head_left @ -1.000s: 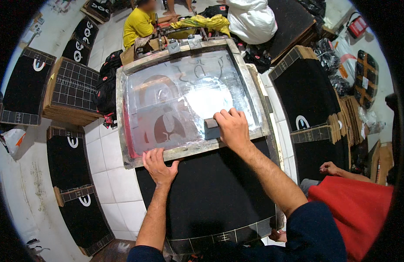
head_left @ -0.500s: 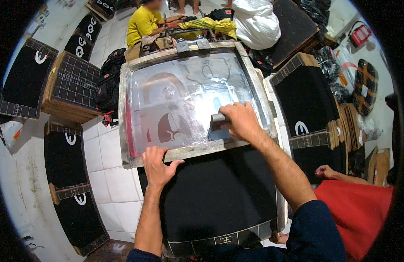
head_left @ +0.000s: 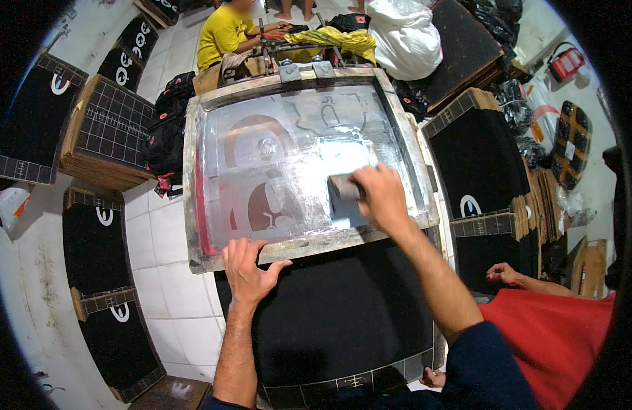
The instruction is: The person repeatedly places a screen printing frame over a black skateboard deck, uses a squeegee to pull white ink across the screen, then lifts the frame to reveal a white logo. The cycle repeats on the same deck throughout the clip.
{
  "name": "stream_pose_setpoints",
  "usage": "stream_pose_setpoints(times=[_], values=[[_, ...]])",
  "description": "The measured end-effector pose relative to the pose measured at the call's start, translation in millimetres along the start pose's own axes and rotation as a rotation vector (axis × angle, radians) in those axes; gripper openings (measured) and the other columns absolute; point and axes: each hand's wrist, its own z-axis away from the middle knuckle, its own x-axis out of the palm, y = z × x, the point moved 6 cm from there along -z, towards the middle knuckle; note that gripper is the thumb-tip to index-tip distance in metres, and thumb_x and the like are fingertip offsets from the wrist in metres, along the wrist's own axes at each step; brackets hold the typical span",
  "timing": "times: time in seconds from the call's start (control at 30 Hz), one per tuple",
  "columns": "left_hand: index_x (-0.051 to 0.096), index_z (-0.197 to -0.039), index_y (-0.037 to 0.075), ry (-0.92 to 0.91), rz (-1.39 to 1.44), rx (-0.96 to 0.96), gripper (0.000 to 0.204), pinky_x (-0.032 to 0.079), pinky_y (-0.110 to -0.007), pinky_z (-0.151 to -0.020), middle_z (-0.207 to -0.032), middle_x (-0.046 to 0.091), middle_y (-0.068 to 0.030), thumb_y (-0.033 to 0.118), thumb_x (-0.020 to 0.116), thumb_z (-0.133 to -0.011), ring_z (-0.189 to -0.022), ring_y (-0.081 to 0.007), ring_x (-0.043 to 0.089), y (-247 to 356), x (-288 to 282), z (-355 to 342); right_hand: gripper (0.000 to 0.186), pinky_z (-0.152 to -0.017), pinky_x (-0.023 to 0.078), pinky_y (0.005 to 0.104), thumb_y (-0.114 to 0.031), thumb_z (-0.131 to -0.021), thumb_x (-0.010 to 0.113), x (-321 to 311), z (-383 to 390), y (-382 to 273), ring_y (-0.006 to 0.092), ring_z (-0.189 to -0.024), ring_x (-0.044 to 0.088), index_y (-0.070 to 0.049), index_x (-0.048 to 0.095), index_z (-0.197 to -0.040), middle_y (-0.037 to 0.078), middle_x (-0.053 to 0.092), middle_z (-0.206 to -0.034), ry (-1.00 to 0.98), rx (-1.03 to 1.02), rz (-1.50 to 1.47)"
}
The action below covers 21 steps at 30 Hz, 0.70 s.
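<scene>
A wooden-framed printing screen (head_left: 193, 171) with pale stencil shapes and a glossy patch lies across the middle, hinged by metal clamps (head_left: 288, 72) at its far edge. My right hand (head_left: 378, 191) grips a dark, flat squeegee-like block (head_left: 344, 188) on the right part of the mesh. My left hand (head_left: 251, 270) holds the frame's near edge at the left, fingers over the wood and thumb spread along it. Below that edge, a board covered in black fabric (head_left: 329, 307) with a gridded front strip shows between my forearms.
Fabric boards with white prints (head_left: 111, 260) line the left, beside a gridded stack (head_left: 107, 130). More boards (head_left: 476, 164) stand right. A person in yellow (head_left: 220, 41) sits beyond the screen, near a white sack (head_left: 404, 34). A red-clad co-worker's arm (head_left: 541, 287) reaches in at lower right.
My right hand and block have shifted a little up the mesh, the block tilting flatter. My left hand stays on the frame. The co-worker's hand at right has moved slightly left and down.
</scene>
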Motion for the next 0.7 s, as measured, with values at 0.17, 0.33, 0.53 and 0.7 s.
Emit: stream_pose_setpoints(times=[0.17,0.33,0.53,0.7], values=[[0.069,-0.096,0.005,0.002,0.026,-0.013,0.057,0.041,-0.043,-0.084,-0.088,0.06,-0.0079,0.043,0.095,-0.062,-0.089,-0.0296,0.057,1,-1,1,0.047,-0.094,0.046,0.0447,-0.008,-0.065,0.084,-20,80,-27,0.0286,-0.106,0.06,-0.012,0.066,-0.108,0.005,0.064,-0.101,0.047,-0.033,0.042],[0.07,-0.093,0.007,0.116,-0.11,0.191,0.057,0.037,-0.048,-0.094,-0.088,0.063,-0.0077,0.055,0.088,-0.069,-0.09,-0.0284,0.06,44,-63,-27,0.046,-0.085,0.047,0.0434,-0.029,-0.067,0.084,-80,70,-46,0.0288,-0.097,0.058,-0.01,0.066,-0.105,0.007,0.062,-0.098,0.33,-0.139,0.022],[0.06,-0.148,0.03,0.398,-0.412,0.121,0.078,0.028,-0.061,-0.116,-0.136,0.058,-0.012,0.051,0.085,-0.077,-0.131,-0.0307,0.05,98,-184,-129,0.057,-0.06,0.053,0.0378,-0.064,-0.083,0.078,-208,-60,-57,0.0218,-0.07,0.064,-0.007,0.071,-0.088,0.007,0.065,-0.076,0.674,-0.314,0.169],[0.044,-0.158,0.017,0.586,-0.306,0.045,0.097,0.027,-0.061,-0.119,-0.158,0.043,-0.022,0.036,0.089,-0.075,-0.146,-0.0442,0.037,120,-206,-59,0.085,-0.059,0.059,0.0412,-0.085,-0.083,0.059,-257,-126,-52,0.0239,-0.066,0.072,-0.007,0.077,-0.111,0.015,0.073,-0.078,0.525,-0.171,0.264]])
